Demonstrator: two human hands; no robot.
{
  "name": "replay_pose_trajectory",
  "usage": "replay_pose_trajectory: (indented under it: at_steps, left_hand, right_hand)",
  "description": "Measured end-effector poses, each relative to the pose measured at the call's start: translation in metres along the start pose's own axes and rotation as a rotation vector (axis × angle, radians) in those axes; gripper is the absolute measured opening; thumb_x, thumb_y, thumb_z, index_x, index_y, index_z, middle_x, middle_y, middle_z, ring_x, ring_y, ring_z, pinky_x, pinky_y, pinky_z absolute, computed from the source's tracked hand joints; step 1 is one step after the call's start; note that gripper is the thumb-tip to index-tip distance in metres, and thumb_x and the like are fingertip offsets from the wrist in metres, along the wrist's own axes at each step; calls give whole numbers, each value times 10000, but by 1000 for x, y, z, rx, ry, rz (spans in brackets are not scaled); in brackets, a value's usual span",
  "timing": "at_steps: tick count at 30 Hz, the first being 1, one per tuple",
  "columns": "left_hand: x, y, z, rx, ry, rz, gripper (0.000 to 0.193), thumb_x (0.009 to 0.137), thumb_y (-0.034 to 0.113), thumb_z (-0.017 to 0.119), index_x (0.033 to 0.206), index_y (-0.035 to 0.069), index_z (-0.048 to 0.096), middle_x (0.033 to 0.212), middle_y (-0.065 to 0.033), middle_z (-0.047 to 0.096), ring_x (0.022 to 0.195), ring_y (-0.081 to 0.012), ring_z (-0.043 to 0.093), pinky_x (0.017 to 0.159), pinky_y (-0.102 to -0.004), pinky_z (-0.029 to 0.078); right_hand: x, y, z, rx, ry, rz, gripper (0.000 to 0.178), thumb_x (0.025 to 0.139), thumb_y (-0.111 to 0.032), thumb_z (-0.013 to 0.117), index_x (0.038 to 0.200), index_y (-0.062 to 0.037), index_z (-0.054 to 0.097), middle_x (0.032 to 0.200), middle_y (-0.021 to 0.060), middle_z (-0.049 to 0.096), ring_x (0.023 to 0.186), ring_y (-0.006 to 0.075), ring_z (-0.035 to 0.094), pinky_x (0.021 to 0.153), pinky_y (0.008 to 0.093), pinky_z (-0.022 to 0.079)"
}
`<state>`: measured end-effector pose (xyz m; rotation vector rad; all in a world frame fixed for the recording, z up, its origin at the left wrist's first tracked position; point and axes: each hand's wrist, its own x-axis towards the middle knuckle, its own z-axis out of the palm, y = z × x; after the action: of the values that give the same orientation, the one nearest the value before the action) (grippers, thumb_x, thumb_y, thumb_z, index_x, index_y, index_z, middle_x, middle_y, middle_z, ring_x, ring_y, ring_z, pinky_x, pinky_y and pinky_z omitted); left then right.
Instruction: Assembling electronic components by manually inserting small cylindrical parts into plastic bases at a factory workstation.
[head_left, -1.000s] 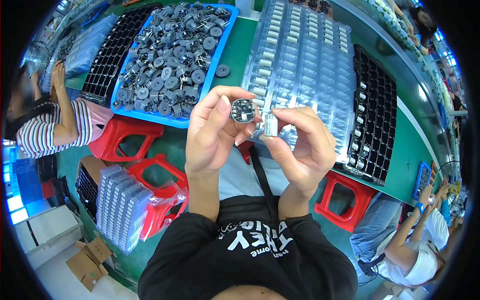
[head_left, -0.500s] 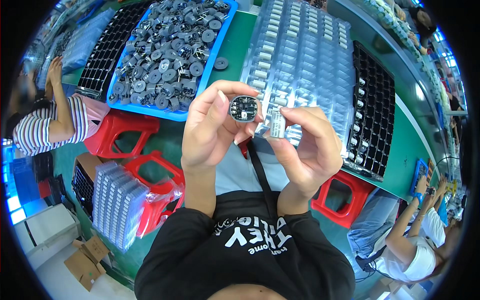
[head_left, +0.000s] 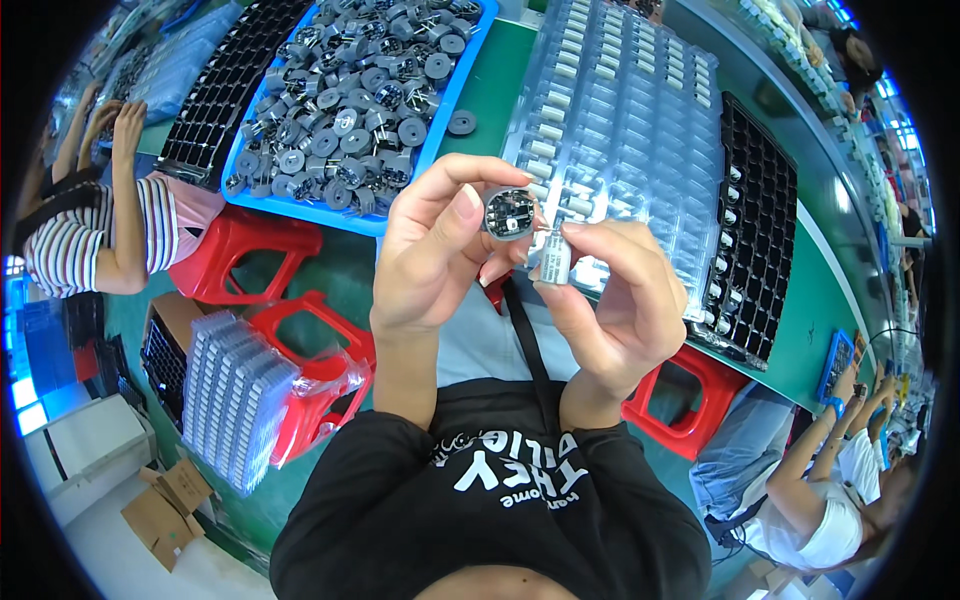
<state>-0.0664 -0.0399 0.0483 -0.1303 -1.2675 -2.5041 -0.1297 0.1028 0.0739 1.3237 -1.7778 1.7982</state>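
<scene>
Cloth of a black shirt (head_left: 480, 540) is nearest, cut off by the lower edge of view. Beyond it, the left hand (head_left: 425, 245) curls around a round gray part (head_left: 509, 214), its circuit face showing; most of the fingertips behind it are hidden. The right hand (head_left: 625, 300) pinches a small white cylinder (head_left: 553, 260) endwise between thumb and index finger; its other fingers are mostly out of sight. Both pieces are side by side above the counter's near edge, and whether they touch is hard to make out.

Past the hands lies the green counter (head_left: 500, 80). At its near edge sits a blue tray (head_left: 300, 209) heaped with gray parts, its far end cut off; a loose gray disc (head_left: 461, 122) lies just beside its right edge. A clear tray (head_left: 650, 170), its near left corner covered by the hands, adjoins a black tray (head_left: 760, 200).

Red stools (head_left: 195, 270) stand around the green floor. People sit farther off, left and right, blurred toward the rim.
</scene>
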Motion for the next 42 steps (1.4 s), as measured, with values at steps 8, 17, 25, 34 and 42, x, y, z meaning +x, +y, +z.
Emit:
replay_pose_trajectory:
  at_steps: [8,17,25,34,42]
  left_hand:
    - [3,-1,-13,-26,-29,62,363,948,274,511,1158,-22,494,1001,-236,571,655,-104,517,457,-155,380]
    - [2,3,-18,-37,20,23,400,976,314,441,1165,-36,484,942,-223,569,624,-101,496,456,-170,372]
    - [3,-2,-20,-256,42,-4,411,1016,320,303,1143,-23,492,829,-144,528,656,-132,452,470,-191,341]
    - [4,-8,-24,-272,61,75,297,964,176,470,1196,-5,432,1095,-241,535,844,-194,550,485,-169,396]
    - [6,-9,-17,-417,-8,4,358,947,112,473,1259,-56,421,1204,-320,490,879,-239,595,471,-166,424]
  right_hand:
    - [3,-2,7,-74,-27,14,360,649,69,732,992,26,632,800,111,651,633,173,612,537,253,477]
    - [2,5,14,-54,-23,22,349,650,71,726,983,27,633,802,109,648,637,176,610,543,256,477]
    - [-2,13,1,93,-34,139,336,659,62,726,979,43,624,804,113,631,663,173,599,587,258,477]
    - [-2,11,-1,114,-59,172,350,653,24,741,983,48,627,859,134,641,697,178,597,626,266,463]
    - [-2,12,-7,122,-28,149,341,661,24,738,984,41,630,841,124,638,693,177,605,616,267,478]
